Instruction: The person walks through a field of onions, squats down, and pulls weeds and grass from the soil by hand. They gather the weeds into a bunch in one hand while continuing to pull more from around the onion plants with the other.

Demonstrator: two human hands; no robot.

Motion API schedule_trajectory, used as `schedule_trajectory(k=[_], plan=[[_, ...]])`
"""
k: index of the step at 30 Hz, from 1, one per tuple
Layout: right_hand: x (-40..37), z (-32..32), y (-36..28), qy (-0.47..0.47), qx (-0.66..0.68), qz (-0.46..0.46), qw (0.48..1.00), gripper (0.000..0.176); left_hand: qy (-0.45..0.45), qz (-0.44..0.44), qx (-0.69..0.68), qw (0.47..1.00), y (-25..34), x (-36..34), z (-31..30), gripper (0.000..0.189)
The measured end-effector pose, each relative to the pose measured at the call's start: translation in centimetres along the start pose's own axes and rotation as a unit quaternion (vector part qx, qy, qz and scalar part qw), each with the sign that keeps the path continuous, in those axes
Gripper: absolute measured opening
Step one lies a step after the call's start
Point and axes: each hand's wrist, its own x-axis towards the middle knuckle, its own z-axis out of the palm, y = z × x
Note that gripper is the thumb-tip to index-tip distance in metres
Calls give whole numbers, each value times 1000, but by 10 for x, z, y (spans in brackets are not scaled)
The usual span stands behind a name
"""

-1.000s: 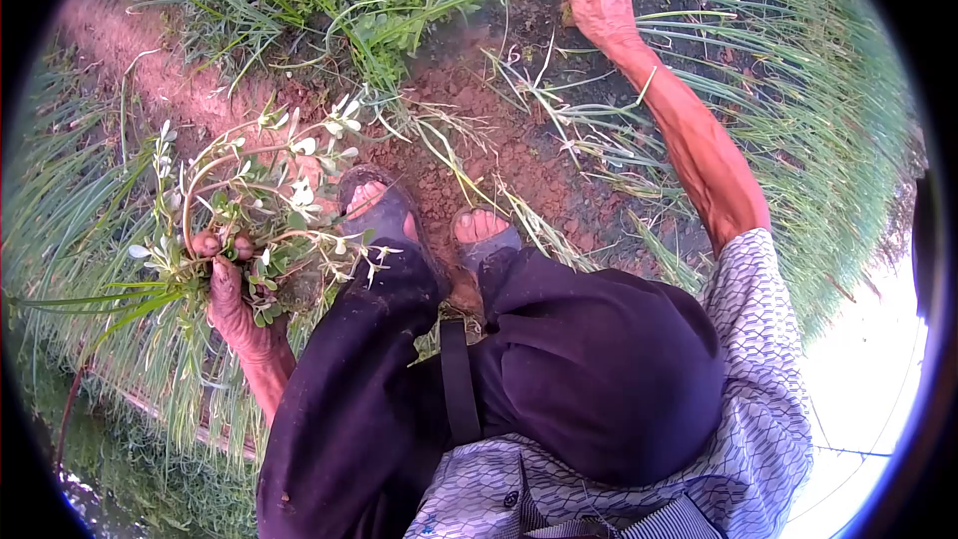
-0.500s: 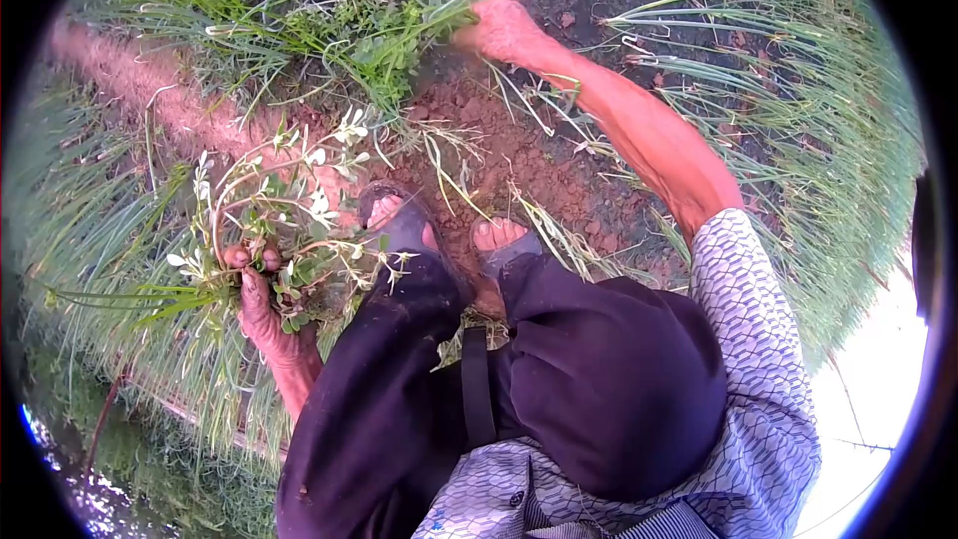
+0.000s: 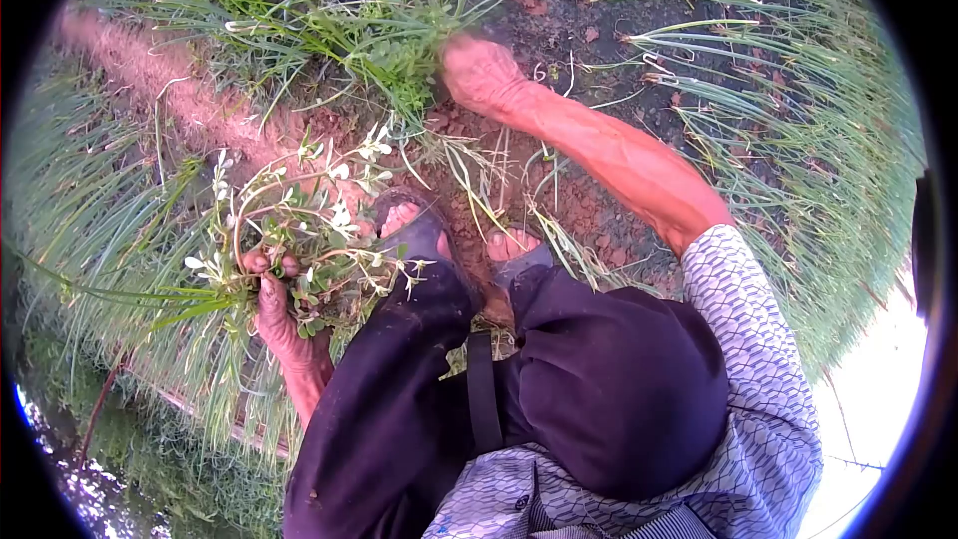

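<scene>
My left hand (image 3: 284,319) is closed around a bunch of pulled weeds (image 3: 299,215), with pale leaves, curved stems and long grass blades sticking out. It is beside my left knee, above the onion-like plants. My right hand (image 3: 482,75) reaches forward, curled down against a clump of green weeds (image 3: 399,60) at the edge of the bare soil. Its fingertips are hidden and slightly blurred, so what they pinch cannot be made out.
Rows of thin green onion-like plants (image 3: 738,90) grow on the right, with more on the left. A strip of reddish soil (image 3: 190,110) runs diagonally at the left. My sandaled feet (image 3: 414,230) stand on crumbly soil, near loose pulled stalks (image 3: 569,250).
My right hand has moved slightly left and closer to me, curling lower beside the weed clump. My left hand keeps its bunch, shifted slightly right and down in view.
</scene>
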Motion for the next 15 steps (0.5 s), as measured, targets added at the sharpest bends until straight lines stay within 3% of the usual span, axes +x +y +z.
schedule_trajectory(k=[1,5,6,10,13,15], plan=[[3,5,-3,-23,-14,13,1000,28,-1,-1,3,1000,0,0,0,30],[21,-17,-25,-49,172,88,980,25,-14,-5,0,1000,2,0,1,32],[24,-9,-30,56,127,65,988,25,7,5,13,1000,0,0,1,29],[33,-9,-24,-90,32,51,994,28,44,28,42,998,-5,0,-5,23],[34,-13,-16,-47,67,23,996,31,26,25,41,999,-3,-1,-3,24],[36,-16,-10,-67,100,15,993,32,13,20,35,999,-2,-2,-2,24]])
